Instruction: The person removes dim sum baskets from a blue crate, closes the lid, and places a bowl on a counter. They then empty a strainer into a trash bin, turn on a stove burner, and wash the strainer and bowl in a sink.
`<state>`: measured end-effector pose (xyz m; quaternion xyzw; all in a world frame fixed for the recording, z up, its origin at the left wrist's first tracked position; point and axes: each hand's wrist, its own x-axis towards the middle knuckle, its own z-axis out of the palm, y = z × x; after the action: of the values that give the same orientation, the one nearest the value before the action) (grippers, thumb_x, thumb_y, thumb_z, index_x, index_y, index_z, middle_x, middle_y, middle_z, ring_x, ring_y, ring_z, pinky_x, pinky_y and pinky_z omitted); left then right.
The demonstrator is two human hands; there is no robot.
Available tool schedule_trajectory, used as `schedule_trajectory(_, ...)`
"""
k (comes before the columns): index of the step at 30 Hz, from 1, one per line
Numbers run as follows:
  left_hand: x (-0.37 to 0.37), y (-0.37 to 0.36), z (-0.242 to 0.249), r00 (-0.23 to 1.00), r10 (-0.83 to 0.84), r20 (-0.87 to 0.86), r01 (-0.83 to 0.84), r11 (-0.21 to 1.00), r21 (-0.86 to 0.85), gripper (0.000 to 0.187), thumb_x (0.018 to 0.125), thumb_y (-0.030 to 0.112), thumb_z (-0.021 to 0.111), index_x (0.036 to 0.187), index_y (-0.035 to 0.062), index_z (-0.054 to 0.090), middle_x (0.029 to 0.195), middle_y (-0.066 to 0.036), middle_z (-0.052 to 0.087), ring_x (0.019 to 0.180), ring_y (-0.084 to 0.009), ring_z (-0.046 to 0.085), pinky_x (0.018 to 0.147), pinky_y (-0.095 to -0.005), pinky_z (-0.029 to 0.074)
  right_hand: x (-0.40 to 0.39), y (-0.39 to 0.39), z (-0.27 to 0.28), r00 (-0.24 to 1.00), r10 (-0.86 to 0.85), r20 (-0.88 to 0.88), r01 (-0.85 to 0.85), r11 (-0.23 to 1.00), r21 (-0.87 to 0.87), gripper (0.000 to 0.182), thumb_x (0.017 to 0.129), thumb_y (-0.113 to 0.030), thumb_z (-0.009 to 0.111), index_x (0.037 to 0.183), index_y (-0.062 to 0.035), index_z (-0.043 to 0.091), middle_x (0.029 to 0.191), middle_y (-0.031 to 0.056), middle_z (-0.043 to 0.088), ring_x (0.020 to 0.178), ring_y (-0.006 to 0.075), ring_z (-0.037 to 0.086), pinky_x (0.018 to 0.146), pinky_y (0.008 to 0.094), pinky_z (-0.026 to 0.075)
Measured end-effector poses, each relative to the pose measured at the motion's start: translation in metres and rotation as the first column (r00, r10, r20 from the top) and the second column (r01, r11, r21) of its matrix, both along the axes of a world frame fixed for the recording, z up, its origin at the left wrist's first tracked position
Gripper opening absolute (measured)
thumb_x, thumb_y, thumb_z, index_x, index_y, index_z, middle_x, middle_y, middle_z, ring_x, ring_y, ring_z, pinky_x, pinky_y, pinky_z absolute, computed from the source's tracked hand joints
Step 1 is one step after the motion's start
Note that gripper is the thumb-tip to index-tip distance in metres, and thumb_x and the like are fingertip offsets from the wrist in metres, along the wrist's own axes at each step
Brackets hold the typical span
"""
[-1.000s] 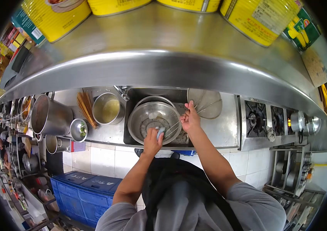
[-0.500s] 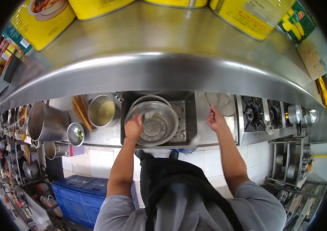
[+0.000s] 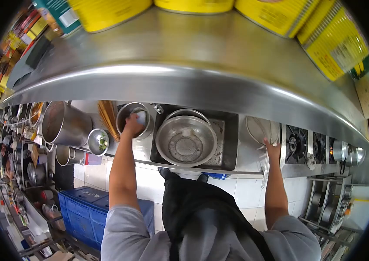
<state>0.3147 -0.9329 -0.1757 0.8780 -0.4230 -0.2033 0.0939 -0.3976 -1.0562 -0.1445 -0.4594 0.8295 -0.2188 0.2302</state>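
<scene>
My left hand (image 3: 134, 125) is over the metal pot (image 3: 146, 129) left of the sink, its fingers closed near a pale, whitish thing that I cannot make out. On the right, my right hand (image 3: 272, 148) grips a round mesh strainer (image 3: 263, 129) near its rim, and the strainer's handle points down past the counter edge. A wide steel bowl (image 3: 186, 145) stands in the sink (image 3: 231, 143), with another bowl rim behind it.
A small bowl of greens (image 3: 98, 142), a large pot (image 3: 65, 124) and brown sticks (image 3: 108, 118) lie to the left. Gas burners (image 3: 296, 144) are at the right. A steel shelf (image 3: 184, 82) with yellow cans overhangs the counter. A blue crate (image 3: 84, 213) stands below left.
My left hand has moved left from above the steel bowl to the metal pot. My right hand has come lower beside the strainer. The view has shifted, so the counter appears further right.
</scene>
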Motion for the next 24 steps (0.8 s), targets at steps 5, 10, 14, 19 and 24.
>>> schedule_trajectory(5, -0.018, -0.008, 0.031, 0.994, 0.029, -0.109, 0.009, 0.941, 0.337, 0.103, 0.072, 0.056, 0.077, 0.154, 0.0166, 0.029, 0.151, -0.035, 0.036, 0.135, -0.0472, 0.048, 0.110, -0.0470, 0.043, 0.087, 0.045, 0.024, 0.865, 0.164, -0.474, -0.428, 0.733, -0.528, 0.054, 0.081, -0.023, 0.075, 0.127, -0.0015, 0.058, 0.117, 0.0222, 0.063, 0.112, 0.0404, 0.059, 0.094, 0.0495, 0.047)
schedule_trajectory(10, -0.006, -0.015, -0.017, 0.997, 0.054, -0.058, -0.046, 0.990, 0.133, 0.108, 0.074, 0.059, 0.072, 0.150, -0.0016, 0.028, 0.150, -0.037, 0.038, 0.133, -0.0472, 0.050, 0.110, -0.0457, 0.044, 0.200, 0.086, -0.071, 0.882, 0.464, 0.077, -0.463, 0.886, -0.042, 0.060, 0.081, -0.027, 0.078, 0.128, 0.0033, 0.056, 0.100, 0.0169, 0.068, 0.084, 0.0274, 0.066, 0.072, 0.0396, 0.053)
schedule_trajectory(14, 0.017, -0.025, -0.024, 0.949, 0.247, -0.197, -0.273, 0.955, -0.116, 0.085, 0.079, 0.050, 0.070, 0.141, -0.0009, 0.042, 0.124, -0.029, 0.065, 0.118, -0.0445, 0.062, 0.101, -0.0457, 0.049, 0.230, 0.077, -0.088, 0.788, 0.033, 0.615, -0.408, 0.776, 0.482, 0.068, 0.076, -0.024, 0.080, 0.130, 0.0088, 0.055, 0.104, 0.0214, 0.071, 0.089, 0.0262, 0.069, 0.073, 0.0378, 0.056)
schedule_trajectory(19, -0.077, 0.018, 0.104, 0.895, -0.087, -0.438, -0.145, 0.872, -0.468, 0.056, 0.098, 0.041, 0.060, 0.138, 0.0043, 0.048, 0.119, -0.024, 0.067, 0.114, -0.0356, 0.065, 0.098, -0.0447, 0.048, 0.262, 0.041, -0.047, 0.809, 0.173, 0.561, -0.245, 0.968, 0.055, 0.023, 0.073, -0.009, 0.065, 0.094, 0.0007, 0.072, 0.113, 0.0249, 0.070, 0.107, 0.0422, 0.067, 0.091, 0.0414, 0.053)
schedule_trajectory(24, -0.235, -0.011, 0.119, 0.758, -0.395, -0.520, -0.034, 0.772, -0.635, 0.059, 0.103, 0.043, 0.053, 0.154, 0.0161, 0.038, 0.145, -0.020, 0.050, 0.134, -0.0344, 0.050, 0.112, -0.0410, 0.038, 0.272, 0.027, 0.014, 0.811, 0.580, 0.080, -0.521, 0.777, -0.353, 0.023, 0.073, -0.006, 0.064, 0.093, -0.0030, 0.073, 0.137, 0.0259, 0.058, 0.115, 0.0359, 0.064, 0.092, 0.0389, 0.052)
